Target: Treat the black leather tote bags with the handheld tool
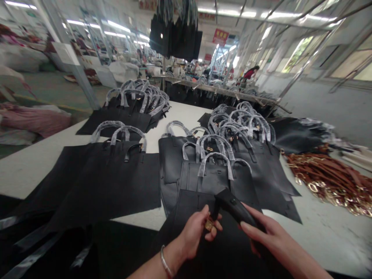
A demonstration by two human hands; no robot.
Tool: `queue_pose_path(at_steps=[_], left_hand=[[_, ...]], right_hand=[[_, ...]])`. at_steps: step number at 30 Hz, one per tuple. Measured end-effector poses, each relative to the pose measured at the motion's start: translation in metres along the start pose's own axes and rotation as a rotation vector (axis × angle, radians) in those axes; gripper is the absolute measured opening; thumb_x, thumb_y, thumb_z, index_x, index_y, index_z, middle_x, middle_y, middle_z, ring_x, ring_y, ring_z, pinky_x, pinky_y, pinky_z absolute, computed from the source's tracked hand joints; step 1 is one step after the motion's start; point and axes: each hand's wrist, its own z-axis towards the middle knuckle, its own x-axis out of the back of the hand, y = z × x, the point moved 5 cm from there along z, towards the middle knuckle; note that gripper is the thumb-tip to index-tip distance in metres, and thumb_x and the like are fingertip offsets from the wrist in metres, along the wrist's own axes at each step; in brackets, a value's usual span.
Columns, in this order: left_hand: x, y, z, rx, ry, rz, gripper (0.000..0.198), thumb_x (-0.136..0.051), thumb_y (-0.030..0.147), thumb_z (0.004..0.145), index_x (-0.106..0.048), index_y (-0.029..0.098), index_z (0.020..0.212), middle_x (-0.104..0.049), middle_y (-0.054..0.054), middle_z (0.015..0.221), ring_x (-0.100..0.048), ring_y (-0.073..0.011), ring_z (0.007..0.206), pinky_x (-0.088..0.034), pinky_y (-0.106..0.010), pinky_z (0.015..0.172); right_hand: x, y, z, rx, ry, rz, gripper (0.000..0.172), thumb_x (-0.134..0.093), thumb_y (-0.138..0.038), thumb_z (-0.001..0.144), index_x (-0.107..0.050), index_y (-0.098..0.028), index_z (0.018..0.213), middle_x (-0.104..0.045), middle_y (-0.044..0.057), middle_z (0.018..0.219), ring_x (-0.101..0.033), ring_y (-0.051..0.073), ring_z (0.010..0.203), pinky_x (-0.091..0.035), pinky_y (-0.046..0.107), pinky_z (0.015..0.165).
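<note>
Black plastic, it seems, makes the handheld tool point(232, 202) above the front panel point(186, 207); the right hand point(271, 232) grips it firmly. Over this panel also, the left hand point(196, 234) pinches a gold fitting point(209, 225). Probably the fitting is being worked; the next move calls for steady aim. Behind the panel stand wrapped handles point(216, 155); rightward lie brown straps point(322, 170).

No text can be read; the red hanging sign point(220, 37) bears pale characters too blurred and small to decipher.
</note>
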Motion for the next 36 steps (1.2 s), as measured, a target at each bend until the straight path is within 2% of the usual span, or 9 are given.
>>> queue_pose_path(at_steps=[2,4,7,10,16,19,24,31,36], left_hand=[[0.004,-0.008,0.0,0.144,0.022,-0.187,0.042,-0.062,0.044,0.081,-0.066,0.004,0.09,-0.056,-0.004,0.069,-0.043,-0.0032,0.048,-0.025,-0.015,0.042],[0.007,-0.014,-0.001,0.187,0.057,-0.245,0.033,-0.069,0.035,0.076,-0.066,0.005,0.089,-0.053,-0.002,0.069,-0.044,-0.0033,0.051,-0.029,-0.014,0.045],[0.006,-0.02,-0.001,0.09,0.094,-0.139,0.031,-0.079,0.026,0.064,-0.065,0.009,0.085,-0.054,0.0,0.067,-0.048,-0.0057,0.054,-0.036,-0.017,0.05],[0.001,-0.024,0.002,-0.041,0.172,0.006,0.036,-0.084,0.025,0.054,-0.063,0.01,0.08,-0.056,0.001,0.061,-0.048,-0.0074,0.052,-0.036,-0.019,0.051],[-0.002,-0.029,0.007,-0.176,0.306,0.21,0.034,-0.083,0.021,0.048,-0.064,0.011,0.075,-0.055,0.003,0.055,-0.046,-0.0073,0.05,-0.034,-0.019,0.051],[0.0,-0.031,0.01,-0.2,0.328,0.279,0.031,-0.082,0.019,0.05,-0.066,0.011,0.075,-0.055,0.004,0.054,-0.046,-0.0072,0.05,-0.033,-0.019,0.05],[0.004,-0.032,0.014,-0.184,0.362,0.3,0.033,-0.078,0.017,0.052,-0.064,0.011,0.082,-0.055,0.005,0.052,-0.049,-0.0091,0.047,-0.036,-0.02,0.048],[0.004,-0.03,0.017,-0.172,0.305,0.302,0.023,-0.073,0.011,0.051,-0.067,0.011,0.073,-0.059,0.002,0.055,-0.05,-0.0083,0.049,-0.039,-0.019,0.049],[0.004,-0.032,0.017,-0.131,0.306,0.291,0.032,-0.073,0.008,0.05,-0.066,0.009,0.081,-0.059,0.003,0.056,-0.052,-0.0093,0.048,-0.044,-0.021,0.049]], right_hand=[[0.003,0.002,-0.005,-0.017,-0.017,0.007,0.085,-0.061,-0.055,0.078,-0.031,-0.015,0.148,-0.061,-0.002,0.061,-0.054,0.016,0.051,-0.042,0.025,0.049],[0.005,0.007,-0.013,-0.045,-0.018,0.004,0.088,-0.064,-0.056,0.075,-0.032,-0.016,0.148,-0.061,-0.001,0.063,-0.055,0.017,0.053,-0.042,0.025,0.049],[0.006,0.015,-0.027,-0.09,-0.024,-0.008,0.09,-0.066,-0.057,0.073,-0.035,-0.018,0.147,-0.06,-0.001,0.064,-0.054,0.018,0.055,-0.042,0.025,0.05],[0.005,0.02,-0.039,-0.118,-0.04,0.008,0.09,-0.065,-0.06,0.072,-0.035,-0.021,0.147,-0.062,0.0,0.07,-0.053,0.017,0.056,-0.042,0.025,0.051],[-0.003,0.028,-0.044,-0.194,-0.074,0.015,0.09,-0.065,-0.063,0.069,-0.039,-0.021,0.145,-0.061,0.001,0.077,-0.051,0.015,0.056,-0.041,0.024,0.051],[-0.005,0.035,-0.035,-0.193,-0.072,0.023,0.09,-0.064,-0.062,0.072,-0.037,-0.018,0.145,-0.058,-0.001,0.069,-0.05,0.013,0.051,-0.039,0.024,0.048],[0.007,0.039,-0.03,-0.121,0.037,0.061,0.087,-0.06,-0.06,0.079,-0.029,-0.017,0.148,-0.055,-0.003,0.058,-0.054,0.016,0.052,-0.041,0.024,0.049],[-0.006,0.044,-0.038,-0.215,-0.103,0.09,0.082,-0.066,-0.057,0.074,-0.042,-0.02,0.143,-0.058,-0.002,0.062,-0.051,0.012,0.049,-0.036,0.02,0.044],[-0.001,0.04,-0.021,-0.128,0.032,0.109,0.087,-0.061,-0.057,0.077,-0.031,-0.017,0.147,-0.056,-0.004,0.054,-0.056,0.016,0.049,-0.042,0.024,0.047]])
